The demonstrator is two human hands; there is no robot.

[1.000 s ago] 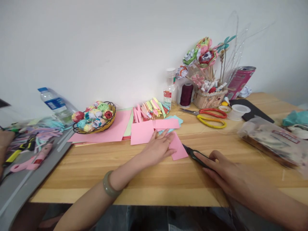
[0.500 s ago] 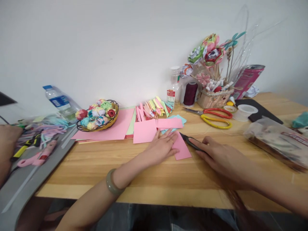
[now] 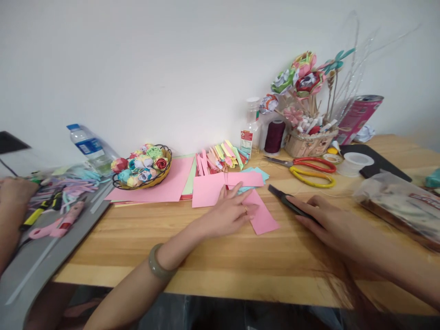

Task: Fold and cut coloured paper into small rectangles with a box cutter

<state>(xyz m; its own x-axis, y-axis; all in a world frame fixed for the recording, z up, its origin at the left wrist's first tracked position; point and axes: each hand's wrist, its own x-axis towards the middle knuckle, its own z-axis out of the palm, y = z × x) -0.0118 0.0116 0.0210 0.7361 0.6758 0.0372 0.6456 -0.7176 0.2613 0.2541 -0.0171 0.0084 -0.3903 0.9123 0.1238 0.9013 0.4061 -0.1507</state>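
Observation:
My left hand [image 3: 231, 211], fingers spread, rests over a narrow piece of pink paper [image 3: 264, 217] that lies slanted on the table. Its fingertips also reach a squarer pink sheet [image 3: 207, 190] and a pink strip [image 3: 245, 179]. Light blue paper pieces [image 3: 256, 173] lie partly beneath that strip. In my right hand [image 3: 321, 220] is a black utility knife [image 3: 287, 200], its tip pointing up and left, just right of the slanted pink paper and apart from it.
Red-and-yellow-handled scissors [image 3: 311, 172] lie behind the knife. A basket of paper flowers [image 3: 142, 167] sits on large pink sheets [image 3: 158, 195], beside folded paper strips [image 3: 223, 156]. At left, another person's hand [image 3: 15, 195] is near a pink glue gun [image 3: 62, 222]. A plastic bag [image 3: 402, 206] lies at right.
My right hand has drawn the utility knife right, away from the paper's edge. The slanted pink paper has shifted slightly down and right, and my left fingers have lifted and spread somewhat.

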